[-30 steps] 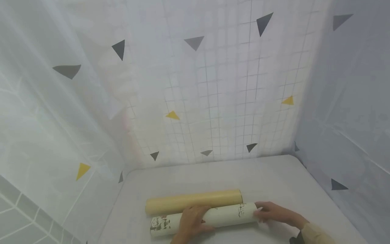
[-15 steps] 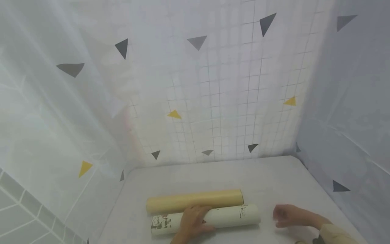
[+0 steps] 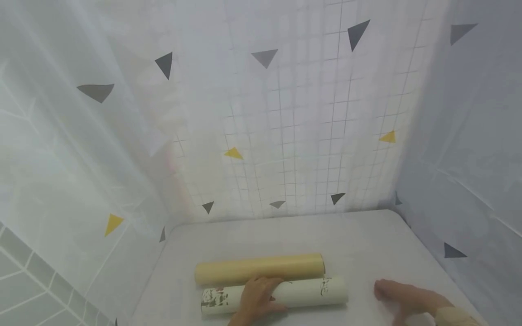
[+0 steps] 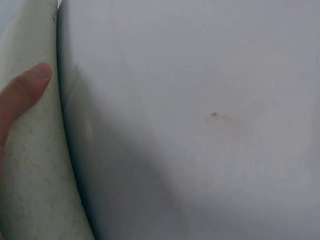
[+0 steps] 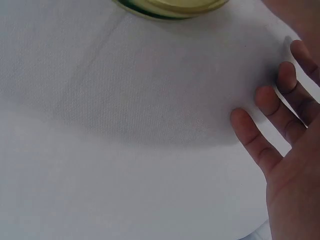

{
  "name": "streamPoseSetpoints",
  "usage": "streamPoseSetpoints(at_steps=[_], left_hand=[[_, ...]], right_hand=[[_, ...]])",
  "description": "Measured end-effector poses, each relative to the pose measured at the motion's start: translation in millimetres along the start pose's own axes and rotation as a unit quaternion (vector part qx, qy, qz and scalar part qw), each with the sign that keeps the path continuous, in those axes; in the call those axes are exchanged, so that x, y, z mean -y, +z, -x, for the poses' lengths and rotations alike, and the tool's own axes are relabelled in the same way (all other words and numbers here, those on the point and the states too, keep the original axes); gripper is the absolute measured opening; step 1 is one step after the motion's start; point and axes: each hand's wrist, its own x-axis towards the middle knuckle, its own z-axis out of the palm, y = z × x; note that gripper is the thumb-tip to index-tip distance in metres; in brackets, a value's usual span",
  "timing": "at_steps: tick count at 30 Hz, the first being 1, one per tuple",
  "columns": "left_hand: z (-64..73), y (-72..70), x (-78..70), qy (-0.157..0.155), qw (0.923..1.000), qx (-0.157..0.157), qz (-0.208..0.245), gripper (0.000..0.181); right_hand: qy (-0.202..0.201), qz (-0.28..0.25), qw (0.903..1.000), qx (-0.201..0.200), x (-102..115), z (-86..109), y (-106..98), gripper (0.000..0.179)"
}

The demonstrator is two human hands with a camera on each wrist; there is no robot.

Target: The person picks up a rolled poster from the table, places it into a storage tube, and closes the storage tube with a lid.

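Observation:
A white roll with dark floral print (image 3: 306, 292) lies crosswise on the white tabletop (image 3: 355, 244). My left hand (image 3: 258, 298) grips it left of its middle, fingers over the top and thumb along the near side. In the left wrist view only the thumb shows against the roll (image 4: 32, 150). Just behind lies a yellow roll (image 3: 261, 267), nearly parallel and close to the white one. To the right of both rolls, my right hand (image 3: 408, 295) is over the table holding nothing. Its fingers are loosely bent and spread in the right wrist view.
At the top of the right wrist view is part of a round yellow object with a green edge (image 5: 172, 7). Pale walls with triangle prints (image 3: 234, 153) surround the table's back and sides. A small brownish stain (image 4: 225, 118) marks the white surface.
My right hand has let go of the white roll's right end and moved off to the right. The left hand has stayed on the roll, and both rolls lie about where they were.

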Motion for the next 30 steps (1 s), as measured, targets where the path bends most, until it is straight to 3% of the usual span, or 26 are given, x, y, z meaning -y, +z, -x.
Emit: streamPoseSetpoints(at_steps=[6,11,14,18,25,30], left_hand=[[1.1,2.7,1.3,0.007,0.9998,-0.015,-0.006,0.074],[1.0,4.6,1.4,0.02,0.9993,-0.03,-0.007,0.076],[1.0,4.3,1.2,0.019,0.9993,-0.032,-0.009,0.076],[1.1,3.3,1.8,0.02,0.9992,-0.032,-0.016,0.076],[1.3,3.4,2.8,0.026,0.9986,-0.04,-0.022,0.076],[1.1,5.1,2.8,0.02,0.9992,-0.031,-0.016,0.076]], right_hand=[[-0.018,0.028,0.9993,-0.017,0.2,-5.5,1.8,0.057],[-0.004,-0.008,0.9997,-0.021,-0.8,-7.0,2.7,0.055],[-0.03,0.002,0.9988,-0.038,-5.8,-7.9,3.8,0.051],[-0.118,0.014,0.9906,-0.067,-15.6,-9.5,6.5,0.031],[-0.117,-0.03,0.9914,-0.05,-20.9,-12.6,9.8,0.03],[-0.183,0.011,0.9782,-0.098,-23.9,-13.5,13.9,0.021]])
